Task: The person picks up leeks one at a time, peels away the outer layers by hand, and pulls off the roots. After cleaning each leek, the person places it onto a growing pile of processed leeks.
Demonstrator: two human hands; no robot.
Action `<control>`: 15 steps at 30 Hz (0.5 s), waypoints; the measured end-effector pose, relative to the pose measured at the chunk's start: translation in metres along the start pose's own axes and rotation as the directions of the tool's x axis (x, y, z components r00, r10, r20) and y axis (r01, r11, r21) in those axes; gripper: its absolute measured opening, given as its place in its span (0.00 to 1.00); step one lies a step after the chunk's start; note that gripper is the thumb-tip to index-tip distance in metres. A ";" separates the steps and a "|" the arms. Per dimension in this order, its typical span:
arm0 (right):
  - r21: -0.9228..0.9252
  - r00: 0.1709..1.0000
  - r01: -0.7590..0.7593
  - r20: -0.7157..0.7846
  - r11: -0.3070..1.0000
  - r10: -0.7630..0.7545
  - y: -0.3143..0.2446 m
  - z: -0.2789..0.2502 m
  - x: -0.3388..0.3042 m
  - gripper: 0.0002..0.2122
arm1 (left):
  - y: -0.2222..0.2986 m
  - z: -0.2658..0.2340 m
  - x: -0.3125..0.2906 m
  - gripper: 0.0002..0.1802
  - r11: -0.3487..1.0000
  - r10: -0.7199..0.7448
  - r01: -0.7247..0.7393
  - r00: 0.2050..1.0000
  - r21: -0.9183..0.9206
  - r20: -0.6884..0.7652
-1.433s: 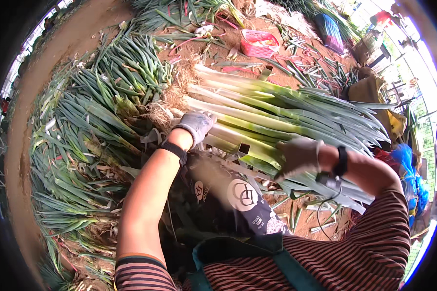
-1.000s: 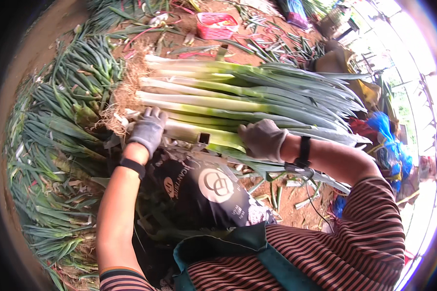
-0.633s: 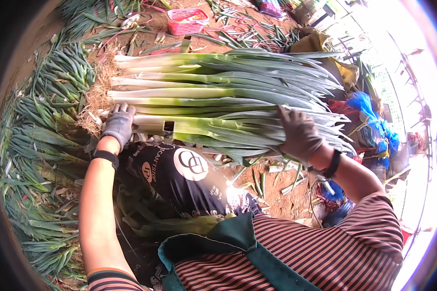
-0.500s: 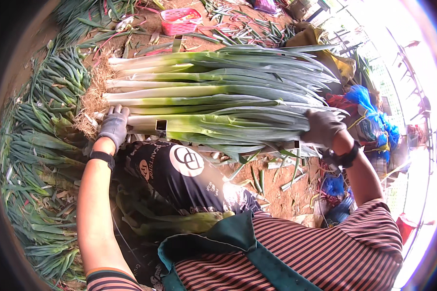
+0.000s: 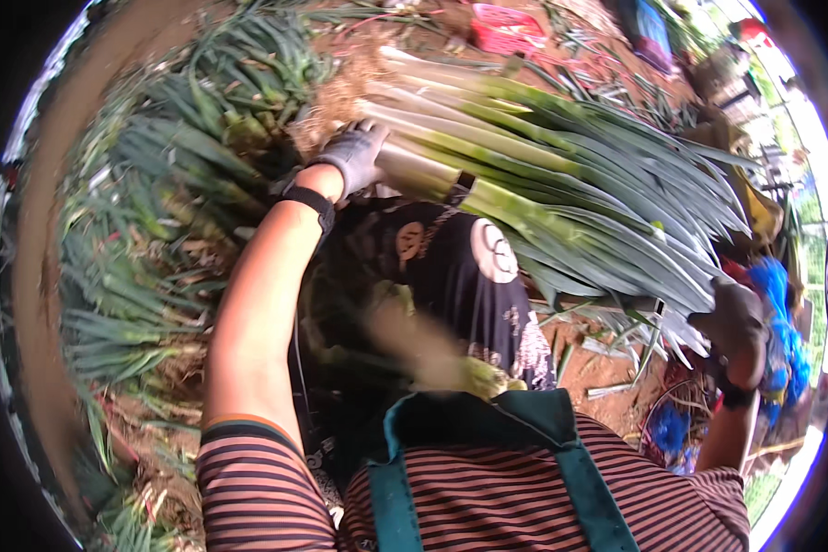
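A broad layer of leeks (image 5: 543, 156) lies in front of me, roots (image 5: 336, 101) at the left and green leaf tips at the right. My gloved left hand (image 5: 354, 156) is closed over the white stalks beside the roots, at the near edge; its thumb is hidden. By the leaf tips, my gloved right hand (image 5: 734, 327) has its fingers apart and holds nothing; whether it touches the leaves I cannot tell. A short dark upright (image 5: 460, 189) stands against the near stalks.
More leeks (image 5: 156, 175) are heaped along the left on the ground. A pink basket (image 5: 509, 29) sits beyond the layer. Blue netting (image 5: 787, 294) lies beside my right hand. Cut leaf scraps (image 5: 616, 354) litter the soil. My patterned dark trousers (image 5: 451, 276) are close below the layer.
The view has turned, so the layer now slants down to the right. My right hand has moved off the leaf tips; my left stays at the root end. A blurred pale shape appears over my lap.
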State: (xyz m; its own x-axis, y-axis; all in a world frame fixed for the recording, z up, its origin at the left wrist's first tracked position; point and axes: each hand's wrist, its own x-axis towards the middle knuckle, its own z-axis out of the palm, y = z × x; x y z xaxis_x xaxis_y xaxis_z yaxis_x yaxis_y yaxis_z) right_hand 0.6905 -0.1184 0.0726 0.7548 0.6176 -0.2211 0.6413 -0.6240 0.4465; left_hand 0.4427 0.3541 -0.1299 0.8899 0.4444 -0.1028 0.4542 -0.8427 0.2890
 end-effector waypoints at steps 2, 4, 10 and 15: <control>0.059 0.982 0.116 -0.155 0.992 -0.106 -0.043 -0.045 -0.017 0.27 | -0.019 -0.012 -0.034 0.36 0.994 0.012 -0.042 0.963 -0.105 -0.268; 0.018 0.869 0.366 -0.364 0.930 -0.335 -0.090 -0.067 -0.028 0.26 | -0.029 -0.027 -0.077 0.34 0.949 -0.077 -0.076 0.886 -0.307 -0.457; 0.123 0.307 0.951 -0.251 0.284 -0.918 -0.253 -0.123 -0.023 0.14 | -0.066 -0.036 -0.261 0.16 0.472 -0.665 -0.061 0.630 -0.880 -0.401; -0.137 0.111 0.984 -0.017 0.112 -0.994 -0.471 -0.097 0.012 0.15 | -0.050 0.004 -0.412 0.03 0.463 -0.860 0.147 0.313 -0.874 -0.403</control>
State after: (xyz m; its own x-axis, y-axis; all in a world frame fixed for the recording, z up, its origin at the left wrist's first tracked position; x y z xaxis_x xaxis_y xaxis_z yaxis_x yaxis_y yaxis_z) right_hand 0.3839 0.2297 -0.0564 -0.5558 0.6966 -0.4537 0.7961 0.6032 -0.0491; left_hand 0.0531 0.2119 -0.1063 -0.1293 0.9862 0.1033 0.3047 -0.0596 0.9506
